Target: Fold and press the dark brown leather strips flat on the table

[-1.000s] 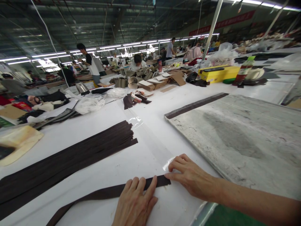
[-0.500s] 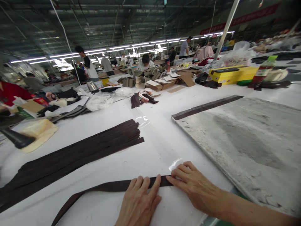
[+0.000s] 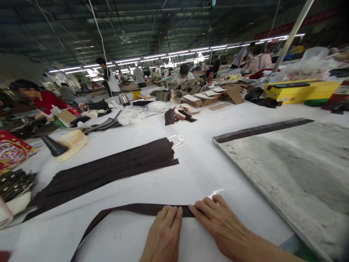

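Note:
A long dark brown strip [image 3: 136, 208] of fabric or leather-like material runs across the white table and curls toward the near edge at the left. My left hand [image 3: 165, 233] has its fingers pressed together on the strip near its right end. Just to the right, my right hand [image 3: 222, 222] pinches that end, fingertips bent and close to the left ones. The thumbs are mostly out of sight. Beyond my hands lies a stack of similar dark strips [image 3: 109, 169], fanned unevenly at its right end.
A grey stained board [image 3: 272, 163] with one dark strip [image 3: 261, 130] along its far edge covers the right side. At the left are a cream container with a black nozzle [image 3: 56, 145] and a red patterned bag [image 3: 13, 151]. A yellow box [image 3: 300, 91] stands far right. Co-workers sit and stand beyond.
My left hand's fingers have drawn closer together on the strip. Both hands stay near its right end. The view has turned left, bringing in the red bag and more of a person in red.

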`<action>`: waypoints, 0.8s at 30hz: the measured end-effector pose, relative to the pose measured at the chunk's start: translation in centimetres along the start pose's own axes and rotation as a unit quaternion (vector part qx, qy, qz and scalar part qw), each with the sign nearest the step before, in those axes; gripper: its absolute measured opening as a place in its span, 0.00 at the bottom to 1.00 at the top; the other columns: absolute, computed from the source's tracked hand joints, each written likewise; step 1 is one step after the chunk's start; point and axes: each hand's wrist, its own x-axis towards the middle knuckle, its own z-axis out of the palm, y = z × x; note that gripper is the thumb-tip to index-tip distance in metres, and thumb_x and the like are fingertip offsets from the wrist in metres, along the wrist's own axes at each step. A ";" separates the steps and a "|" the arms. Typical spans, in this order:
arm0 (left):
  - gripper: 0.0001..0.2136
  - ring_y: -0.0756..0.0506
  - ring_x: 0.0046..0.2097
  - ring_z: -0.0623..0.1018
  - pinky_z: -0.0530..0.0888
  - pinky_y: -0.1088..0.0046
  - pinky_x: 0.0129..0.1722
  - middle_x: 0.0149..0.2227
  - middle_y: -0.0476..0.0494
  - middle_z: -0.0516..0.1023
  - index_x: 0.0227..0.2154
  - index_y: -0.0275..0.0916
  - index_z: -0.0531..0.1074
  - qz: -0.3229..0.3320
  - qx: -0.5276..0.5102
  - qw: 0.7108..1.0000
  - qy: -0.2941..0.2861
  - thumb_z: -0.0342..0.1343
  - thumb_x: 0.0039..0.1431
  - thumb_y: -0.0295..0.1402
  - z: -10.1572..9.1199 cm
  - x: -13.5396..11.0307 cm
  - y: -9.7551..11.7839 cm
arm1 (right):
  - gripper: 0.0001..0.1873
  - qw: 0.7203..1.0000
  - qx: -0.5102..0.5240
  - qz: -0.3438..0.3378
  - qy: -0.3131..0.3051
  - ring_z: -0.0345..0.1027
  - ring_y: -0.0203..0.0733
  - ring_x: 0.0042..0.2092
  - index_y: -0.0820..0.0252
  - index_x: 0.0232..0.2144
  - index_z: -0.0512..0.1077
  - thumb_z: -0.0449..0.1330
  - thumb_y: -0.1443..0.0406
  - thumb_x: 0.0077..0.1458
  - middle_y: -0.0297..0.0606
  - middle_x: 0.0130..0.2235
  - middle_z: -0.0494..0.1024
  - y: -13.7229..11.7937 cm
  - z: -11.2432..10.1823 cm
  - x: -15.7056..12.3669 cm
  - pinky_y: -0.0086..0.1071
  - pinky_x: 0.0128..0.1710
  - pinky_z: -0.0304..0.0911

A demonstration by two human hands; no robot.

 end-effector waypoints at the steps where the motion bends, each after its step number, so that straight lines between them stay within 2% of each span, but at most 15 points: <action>1: 0.22 0.39 0.45 0.75 0.78 0.61 0.44 0.43 0.35 0.75 0.51 0.29 0.66 -0.006 0.006 1.000 0.001 0.43 0.52 0.17 -0.1 -0.2 -0.2 | 0.29 1.000 -0.010 0.003 0.009 0.61 0.44 0.42 0.64 0.52 0.66 0.52 0.80 0.46 0.39 0.43 0.72 0.4 -0.1 -0.4 0.42 0.48 0.50; 4: 0.20 0.40 0.44 0.75 0.77 0.60 0.45 0.41 0.35 0.74 0.50 0.29 0.67 -0.035 0.003 0.999 -0.002 0.43 0.54 0.18 -0.4 -0.5 -0.5 | 0.27 0.998 -0.026 0.011 0.052 0.61 0.43 0.40 0.63 0.48 0.68 0.52 0.81 0.45 0.39 0.40 0.73 1.1 -0.8 -0.7 0.41 0.45 0.51; 6: 0.20 0.40 0.43 0.74 0.77 0.60 0.44 0.41 0.35 0.74 0.51 0.27 0.66 -0.045 -0.003 0.999 -0.014 0.43 0.55 0.18 -0.4 -0.5 -0.3 | 0.29 0.997 -0.026 0.006 0.069 0.62 0.44 0.41 0.63 0.51 0.67 0.51 0.81 0.46 0.39 0.41 0.73 0.5 -0.9 0.1 0.41 0.45 0.50; 8: 0.22 0.40 0.43 0.74 0.77 0.59 0.44 0.41 0.34 0.73 0.53 0.26 0.64 -0.054 -0.003 0.998 -0.034 0.42 0.55 0.18 -0.4 -0.2 0.0 | 0.31 0.998 -0.020 0.004 0.064 0.62 0.44 0.41 0.62 0.54 0.64 0.51 0.80 0.46 0.39 0.43 0.73 -0.8 -0.4 1.3 0.42 0.46 0.50; 11: 0.24 0.40 0.43 0.73 0.76 0.59 0.44 0.42 0.35 0.73 0.55 0.27 0.63 -0.075 0.008 0.995 -0.068 0.43 0.54 0.17 -0.3 -0.1 0.2 | 0.30 0.999 -0.020 0.006 0.046 0.62 0.44 0.40 0.62 0.52 0.65 0.52 0.79 0.46 0.38 0.42 0.73 -2.3 0.8 2.7 0.42 0.45 0.51; 14: 0.22 0.39 0.44 0.73 0.76 0.59 0.43 0.42 0.35 0.74 0.54 0.28 0.65 -0.081 0.037 0.993 -0.076 0.44 0.56 0.18 -0.4 -0.5 -0.1 | 0.31 0.997 -0.053 0.007 0.057 0.63 0.45 0.42 0.61 0.52 0.65 0.51 0.80 0.44 0.38 0.43 0.74 -1.9 1.4 1.9 0.44 0.47 0.50; 17: 0.19 0.39 0.42 0.74 0.75 0.59 0.40 0.42 0.36 0.74 0.53 0.29 0.66 -0.095 0.069 0.991 -0.063 0.44 0.59 0.19 -0.8 -1.4 -0.9 | 0.34 0.995 -0.082 0.010 0.058 0.64 0.46 0.43 0.61 0.54 0.63 0.50 0.81 0.43 0.39 0.43 0.74 0.2 0.8 -0.3 0.45 0.47 0.50; 20: 0.20 0.39 0.42 0.73 0.75 0.60 0.41 0.42 0.36 0.74 0.53 0.29 0.66 -0.109 0.080 0.989 -0.058 0.44 0.59 0.19 -1.1 -2.1 -1.3 | 0.32 0.993 -0.099 0.024 0.065 0.65 0.46 0.42 0.62 0.51 0.65 0.48 0.81 0.42 0.40 0.41 0.74 1.6 -0.6 -1.5 0.44 0.44 0.51; 22: 0.20 0.40 0.43 0.73 0.74 0.60 0.42 0.42 0.37 0.74 0.54 0.30 0.66 -0.114 0.080 0.988 -0.060 0.44 0.58 0.18 -1.0 -2.2 -1.4 | 0.32 0.991 -0.098 0.039 0.077 0.65 0.46 0.42 0.61 0.50 0.66 0.48 0.81 0.42 0.40 0.41 0.74 1.2 -1.3 -0.7 0.44 0.43 0.51; 24: 0.22 0.39 0.44 0.73 0.74 0.60 0.43 0.43 0.36 0.74 0.54 0.29 0.65 -0.116 0.080 0.988 -0.061 0.45 0.56 0.17 -0.8 -2.1 -1.2 | 0.35 0.993 -0.082 0.043 0.076 0.64 0.45 0.41 0.59 0.54 0.64 0.48 0.81 0.42 0.40 0.42 0.74 -0.3 -1.4 1.1 0.43 0.43 0.51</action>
